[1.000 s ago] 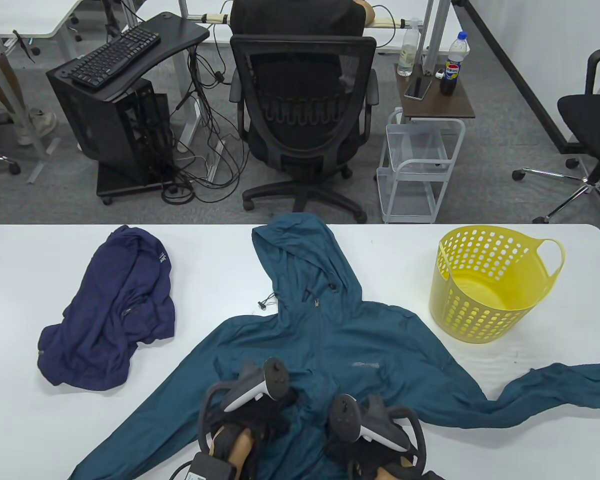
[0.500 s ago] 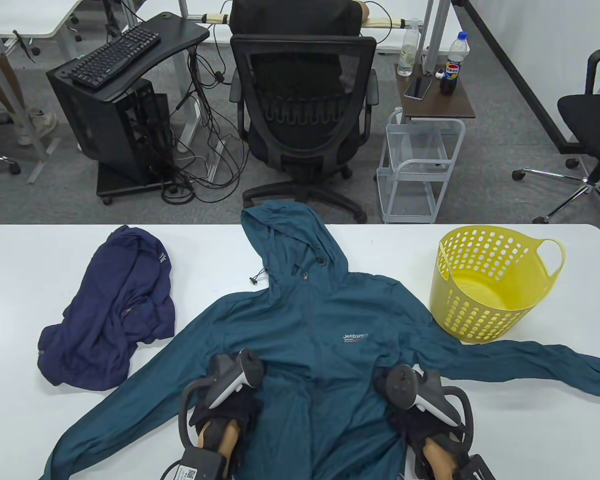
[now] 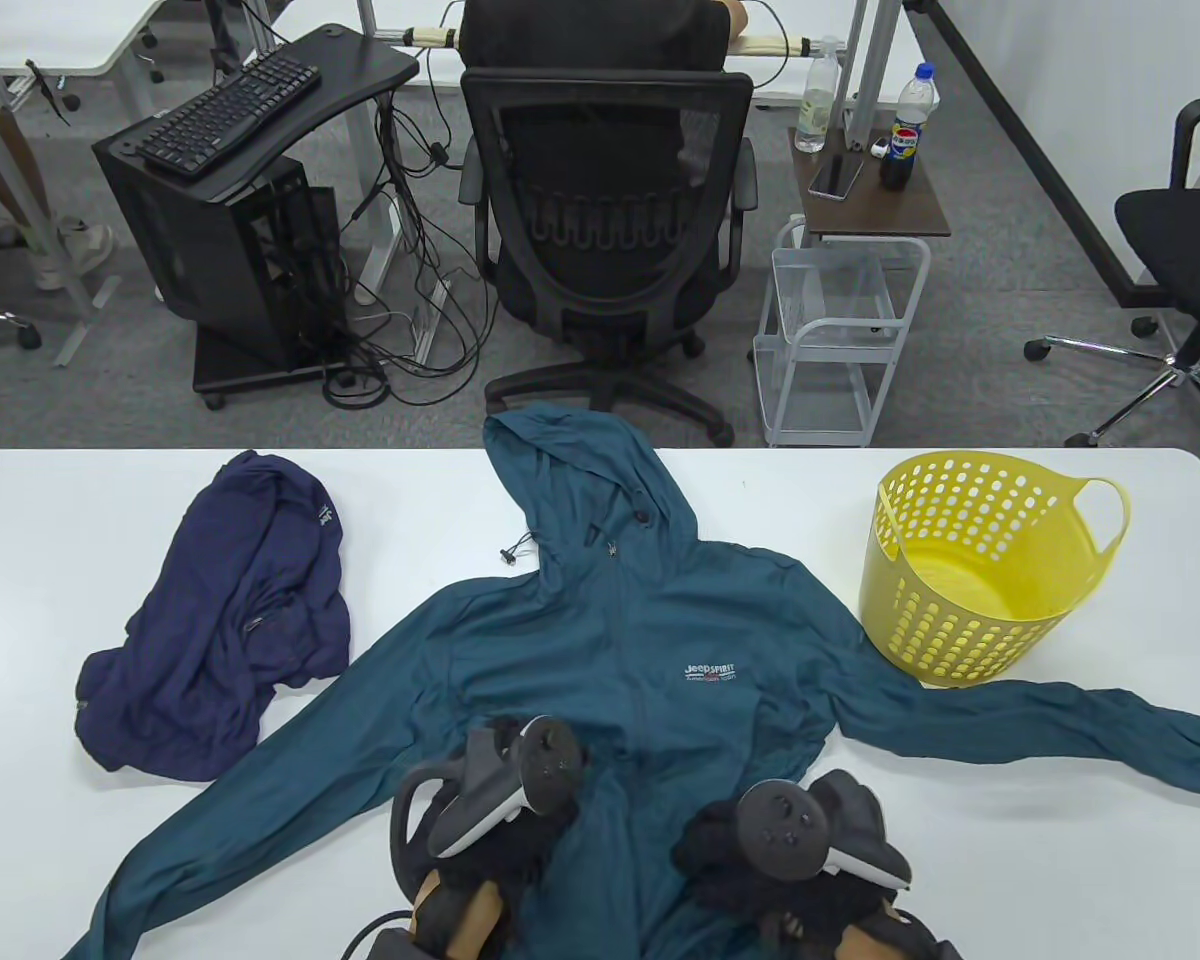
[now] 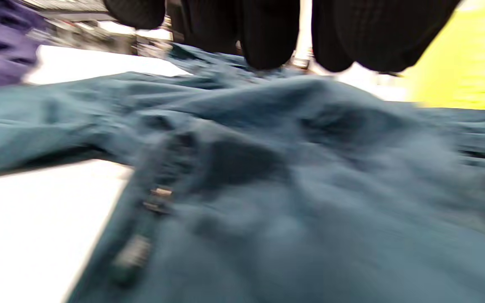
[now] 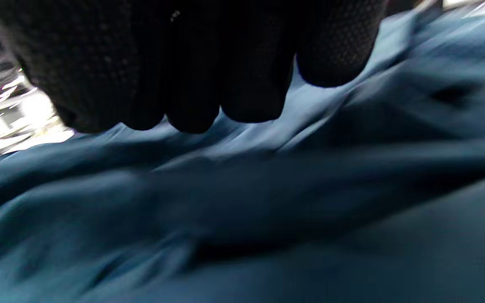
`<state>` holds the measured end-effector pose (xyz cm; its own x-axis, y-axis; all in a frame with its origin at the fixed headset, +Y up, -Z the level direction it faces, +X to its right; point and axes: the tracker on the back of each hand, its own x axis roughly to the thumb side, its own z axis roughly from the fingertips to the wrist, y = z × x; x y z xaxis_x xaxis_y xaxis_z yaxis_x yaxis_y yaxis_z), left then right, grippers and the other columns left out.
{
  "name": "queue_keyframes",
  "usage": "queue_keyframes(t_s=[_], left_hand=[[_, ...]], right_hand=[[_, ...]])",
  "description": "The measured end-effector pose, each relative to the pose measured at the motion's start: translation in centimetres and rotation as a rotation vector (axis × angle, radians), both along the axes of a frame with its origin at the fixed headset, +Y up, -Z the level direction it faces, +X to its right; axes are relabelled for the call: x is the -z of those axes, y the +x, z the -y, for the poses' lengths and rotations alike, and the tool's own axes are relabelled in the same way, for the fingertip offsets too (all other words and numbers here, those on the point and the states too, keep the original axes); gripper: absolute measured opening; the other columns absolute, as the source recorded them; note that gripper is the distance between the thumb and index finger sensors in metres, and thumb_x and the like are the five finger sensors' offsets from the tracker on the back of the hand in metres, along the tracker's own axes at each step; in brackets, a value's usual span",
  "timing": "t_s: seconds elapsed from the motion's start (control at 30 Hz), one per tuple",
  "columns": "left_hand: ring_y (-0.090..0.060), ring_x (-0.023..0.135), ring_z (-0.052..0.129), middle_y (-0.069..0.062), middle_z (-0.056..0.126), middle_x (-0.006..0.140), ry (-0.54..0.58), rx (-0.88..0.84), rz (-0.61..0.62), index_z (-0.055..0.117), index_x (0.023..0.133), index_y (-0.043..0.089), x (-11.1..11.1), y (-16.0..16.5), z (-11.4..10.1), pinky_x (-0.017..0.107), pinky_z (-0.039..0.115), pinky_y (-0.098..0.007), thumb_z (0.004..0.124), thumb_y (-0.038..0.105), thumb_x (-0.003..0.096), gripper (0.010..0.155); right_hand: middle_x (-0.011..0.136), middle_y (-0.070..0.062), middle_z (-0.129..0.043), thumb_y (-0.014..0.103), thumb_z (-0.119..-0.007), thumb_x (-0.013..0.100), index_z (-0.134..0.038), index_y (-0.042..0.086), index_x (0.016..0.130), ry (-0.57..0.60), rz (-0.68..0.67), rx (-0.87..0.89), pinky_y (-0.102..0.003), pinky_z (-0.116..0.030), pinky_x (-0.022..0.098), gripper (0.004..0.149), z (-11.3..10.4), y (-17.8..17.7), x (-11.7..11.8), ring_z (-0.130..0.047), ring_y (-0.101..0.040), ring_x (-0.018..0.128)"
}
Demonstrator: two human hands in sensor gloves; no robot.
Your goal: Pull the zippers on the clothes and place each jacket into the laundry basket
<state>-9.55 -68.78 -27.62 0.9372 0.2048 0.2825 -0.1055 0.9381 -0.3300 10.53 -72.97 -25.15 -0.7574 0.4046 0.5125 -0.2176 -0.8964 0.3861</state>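
Both hands drawn in on the teal jacket

Since half a second ago we see the left hand point(image 3: 505, 800) and right hand point(image 3: 790, 850) pulled inward toward the front zipper point(image 4: 154, 202) of the teal jacket point(image 3: 640, 640), which lies spread, hood hanging off the white counter point(image 3: 40, 820); whether either hand's fingers point(image 4: 267, 38) grip cloth we cannot tell. A navy jacket point(image 3: 230, 620) lies crumpled at left. The yellow laundry basket point(image 3: 970, 570) stands at right, holding nothing. Office chairs and a keyboard stand behind.
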Motion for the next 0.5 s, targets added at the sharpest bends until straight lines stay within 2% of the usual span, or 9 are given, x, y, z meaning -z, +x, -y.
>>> queue_keyframes(t_s=[0.03, 0.1, 0.13, 0.17, 0.23, 0.3, 0.37, 0.43, 0.5], left_hand=[[-0.024, 0.09, 0.079, 0.009, 0.089, 0.091, -0.045, -0.014, 0.066, 0.085, 0.081, 0.042, -0.6, 0.7, -0.1, 0.066, 0.064, -0.054, 0.08, 0.048, 0.0353, 0.047], [-0.025, 0.082, 0.089, 0.008, 0.098, 0.083, -0.096, -0.043, 0.171, 0.09, 0.078, 0.039, -1.7, 1.7, 0.2, 0.062, 0.07, -0.053, 0.078, 0.053, 0.0346, 0.047], [-0.026, 0.082, 0.091, 0.008, 0.099, 0.084, -0.109, -0.061, 0.207, 0.091, 0.078, 0.039, -2.0, 2.1, 0.5, 0.062, 0.07, -0.054, 0.075, 0.056, 0.0344, 0.05], [-0.027, 0.085, 0.09, 0.007, 0.097, 0.089, -0.143, -0.067, 0.233, 0.09, 0.08, 0.039, -2.4, 2.5, 1.1, 0.062, 0.069, -0.056, 0.072, 0.061, 0.0335, 0.055], [-0.03, 0.089, 0.086, 0.005, 0.091, 0.098, -0.201, -0.025, 0.249, 0.085, 0.087, 0.04, -2.7, 3.0, 2.3, 0.063, 0.067, -0.06, 0.069, 0.066, 0.0311, 0.064], [-0.036, 0.095, 0.081, 0.003, 0.079, 0.108, -0.252, 0.056, 0.239, 0.072, 0.095, 0.044, -2.6, 3.2, 4.2, 0.063, 0.067, -0.062, 0.066, 0.072, 0.0267, 0.074], [-0.04, 0.101, 0.068, -0.002, 0.065, 0.115, -0.295, 0.091, 0.221, 0.059, 0.101, 0.045, -2.2, 3.2, 5.5, 0.064, 0.063, -0.065, 0.067, 0.075, 0.0234, 0.083], [-0.04, 0.105, 0.057, -0.002, 0.053, 0.118, -0.32, 0.133, 0.207, 0.05, 0.102, 0.046, -1.6, 3.0, 6.6, 0.067, 0.057, -0.066, 0.071, 0.075, 0.0205, 0.089], [-0.033, 0.109, 0.042, 0.007, 0.038, 0.119, -0.344, 0.161, 0.186, 0.04, 0.101, 0.052, -0.8, 2.7, 7.8, 0.072, 0.048, -0.063, 0.078, 0.069, 0.0221, 0.089]], right_hand=[[0.091, 0.009, -0.094, 0.046, -0.095, 0.038, -0.093, 0.038, 0.079, -0.043, -0.028, -0.046, -0.048, -0.076, 0.06, 0.041, 0.6, -0.9, -0.3, -0.095, -0.024, 0.078], [0.096, 0.008, -0.09, 0.047, -0.094, 0.038, -0.089, 0.037, 0.083, -0.058, -0.015, -0.166, -0.048, -0.074, 0.062, 0.046, 2.1, -1.9, -0.3, -0.091, -0.025, 0.081], [0.101, 0.008, -0.083, 0.047, -0.093, 0.039, -0.085, 0.037, 0.087, -0.052, 0.005, -0.221, -0.049, -0.072, 0.063, 0.05, 2.8, -2.0, -0.1, -0.086, -0.026, 0.086], [0.106, 0.012, -0.07, 0.046, -0.09, 0.041, -0.077, 0.04, 0.092, -0.054, 0.055, -0.308, -0.05, -0.068, 0.066, 0.053, 3.7, -1.9, 0.3, -0.075, -0.024, 0.093], [0.108, 0.014, -0.059, 0.044, -0.088, 0.043, -0.068, 0.041, 0.094, -0.065, 0.094, -0.278, -0.049, -0.063, 0.069, 0.055, 4.2, -1.5, 0.9, -0.064, -0.022, 0.096], [0.11, 0.011, -0.055, 0.041, -0.087, 0.044, -0.068, 0.039, 0.096, -0.064, 0.206, -0.232, -0.051, -0.061, 0.069, 0.055, 4.6, -0.9, 1.8, -0.06, -0.025, 0.099], [0.113, 0.011, -0.048, 0.041, -0.083, 0.046, -0.063, 0.041, 0.098, -0.064, 0.244, -0.234, -0.053, -0.058, 0.071, 0.056, 4.7, -0.3, 2.3, -0.054, -0.025, 0.102], [0.115, 0.011, -0.046, 0.041, -0.08, 0.047, -0.061, 0.042, 0.1, -0.057, 0.273, -0.222, -0.054, -0.056, 0.072, 0.056, 4.9, 0.2, 2.6, -0.051, -0.024, 0.104], [0.116, 0.012, -0.044, 0.04, -0.078, 0.048, -0.06, 0.041, 0.101, -0.057, 0.279, -0.21, -0.055, -0.053, 0.073, 0.056, 5.0, 0.7, 2.8, -0.049, -0.024, 0.107]])
